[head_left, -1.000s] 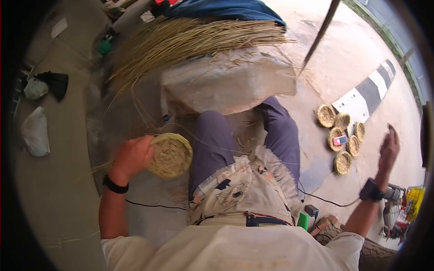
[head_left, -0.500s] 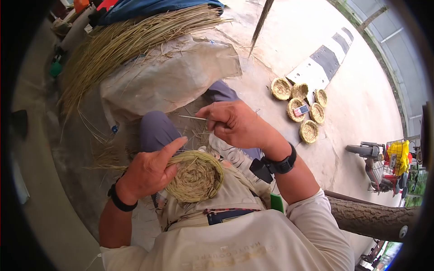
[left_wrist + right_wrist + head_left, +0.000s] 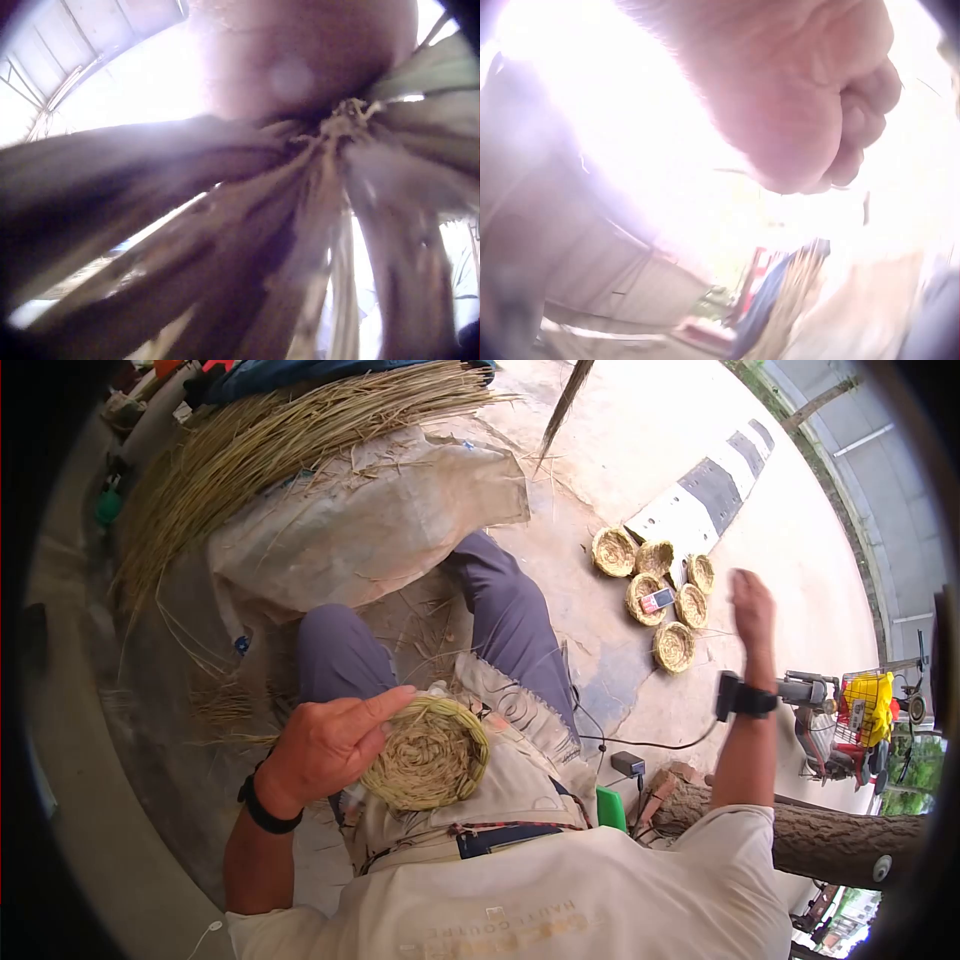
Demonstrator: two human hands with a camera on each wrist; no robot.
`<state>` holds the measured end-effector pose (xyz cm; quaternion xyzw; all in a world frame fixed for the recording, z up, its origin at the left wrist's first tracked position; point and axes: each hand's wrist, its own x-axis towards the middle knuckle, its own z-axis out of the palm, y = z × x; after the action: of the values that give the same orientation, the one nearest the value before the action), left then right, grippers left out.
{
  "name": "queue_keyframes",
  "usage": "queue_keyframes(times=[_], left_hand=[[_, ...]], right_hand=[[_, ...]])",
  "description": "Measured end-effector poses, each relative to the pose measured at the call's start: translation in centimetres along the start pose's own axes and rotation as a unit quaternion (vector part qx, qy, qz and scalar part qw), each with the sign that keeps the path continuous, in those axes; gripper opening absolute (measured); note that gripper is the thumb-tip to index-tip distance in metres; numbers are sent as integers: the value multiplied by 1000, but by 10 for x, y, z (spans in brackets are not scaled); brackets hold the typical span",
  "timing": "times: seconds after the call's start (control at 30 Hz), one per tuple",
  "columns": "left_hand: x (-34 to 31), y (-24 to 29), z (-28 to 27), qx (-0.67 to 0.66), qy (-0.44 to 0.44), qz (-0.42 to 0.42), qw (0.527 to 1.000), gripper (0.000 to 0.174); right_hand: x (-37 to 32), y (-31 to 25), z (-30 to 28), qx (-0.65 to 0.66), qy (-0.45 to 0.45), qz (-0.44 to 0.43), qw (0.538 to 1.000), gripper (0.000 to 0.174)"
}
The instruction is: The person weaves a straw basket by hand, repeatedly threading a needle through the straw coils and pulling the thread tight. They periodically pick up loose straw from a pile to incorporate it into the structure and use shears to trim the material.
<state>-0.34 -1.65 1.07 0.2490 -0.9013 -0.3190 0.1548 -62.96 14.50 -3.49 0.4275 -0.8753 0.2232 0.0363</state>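
Note:
A round woven straw basket (image 3: 425, 752) rests in the person's lap. The left hand (image 3: 325, 748) grips its left rim, index finger stretched along the top edge. Loose straw ends (image 3: 247, 247) fan out below the left hand (image 3: 300, 60) in the left wrist view. Raised well out to the right, away from the basket, is the right hand (image 3: 752, 610). The right wrist view shows the fingers of the right hand (image 3: 802, 97) curled in, a thin strand near them; the needle itself is not clearly visible. A faint thread runs across the lap towards the right.
Several small straw baskets (image 3: 674, 647) stand on the ground at right, one holding a small box-like object (image 3: 658, 600). Long straw (image 3: 300, 435) lies over a pale sheet (image 3: 370, 530) ahead. A log (image 3: 790, 838), a black cable and a green object (image 3: 611, 809) are near the right side.
The right hand, with a needle pinched in it half a second ago near the basket, has swung out to the right. The basket, left of the lap one second ago, is now in the lap.

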Motion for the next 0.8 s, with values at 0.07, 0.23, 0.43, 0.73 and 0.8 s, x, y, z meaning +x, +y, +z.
queue_keyframes(times=[0.07, 0.23, 0.43, 0.73, 0.8], left_hand=[[1, -2, 1, -8, 1, 3, 1000, 48], [8, 0, 2, -4, -12, 9, 1000, 48], [20, 9, 4, 18, -34, 26, 999, 48], [13, 18, -2, 63, -21, 32, 997, 49], [7, 14, 3, 48, -18, 19, 998, 49]], right_hand=[[5, 123, -75, -154, 72, 56, 984, 40], [-34, 178, -168, -271, 172, 94, 942, 39], [-67, -64, -57, 234, -46, -51, 970, 31], [-121, -301, 99, 427, -672, -35, 604, 51], [-122, -273, 113, 410, -650, -173, 616, 50]])
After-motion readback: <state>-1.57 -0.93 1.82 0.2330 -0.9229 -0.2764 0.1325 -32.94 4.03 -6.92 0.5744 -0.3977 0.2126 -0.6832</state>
